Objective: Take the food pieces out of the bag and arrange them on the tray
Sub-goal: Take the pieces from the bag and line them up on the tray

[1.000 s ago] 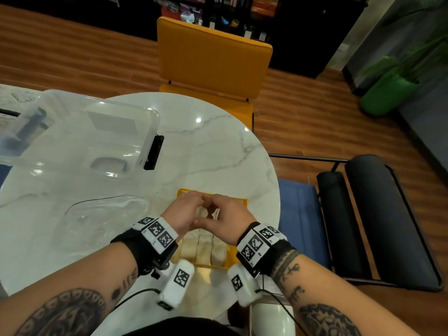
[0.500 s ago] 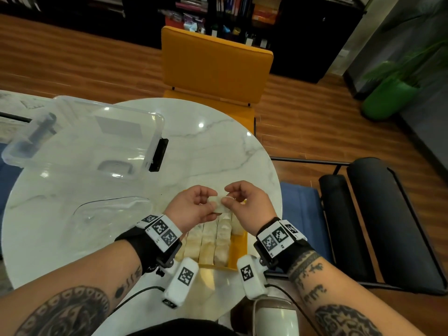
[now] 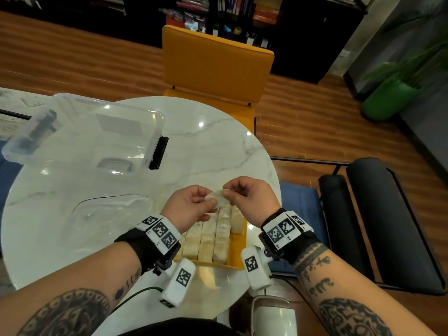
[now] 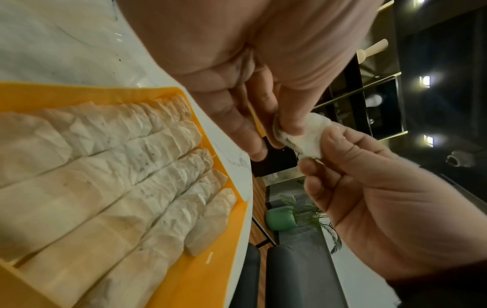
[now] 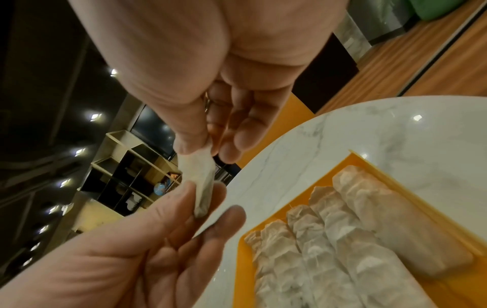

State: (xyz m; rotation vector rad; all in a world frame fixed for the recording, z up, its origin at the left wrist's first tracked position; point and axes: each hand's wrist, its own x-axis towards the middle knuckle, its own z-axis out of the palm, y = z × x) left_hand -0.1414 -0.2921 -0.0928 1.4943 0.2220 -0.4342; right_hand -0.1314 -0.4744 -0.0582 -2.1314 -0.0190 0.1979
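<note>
A pale flat dumpling (image 3: 217,199) is held in the air between both hands, just above the far end of the yellow tray (image 3: 240,242). My left hand (image 3: 210,198) pinches its left edge and my right hand (image 3: 227,193) pinches its right edge. The left wrist view shows the dumpling (image 4: 309,136) pinched between thumb and fingers of both hands. In the right wrist view, the dumpling (image 5: 201,181) hangs edge-on between the two hands. Several rows of dumplings (image 3: 211,236) fill the tray (image 4: 210,260). A clear, crumpled bag (image 3: 109,209) lies to the tray's left and looks empty.
A clear plastic bin (image 3: 84,134) stands at the back left of the round marble table (image 3: 206,146). An orange chair (image 3: 215,64) faces me across the table. A black padded chair (image 3: 363,214) stands to the right, and a green planter (image 3: 388,98) stands beyond it.
Both hands rose from the tray's far end, where they were close together, and now hold one dumpling between them above it.
</note>
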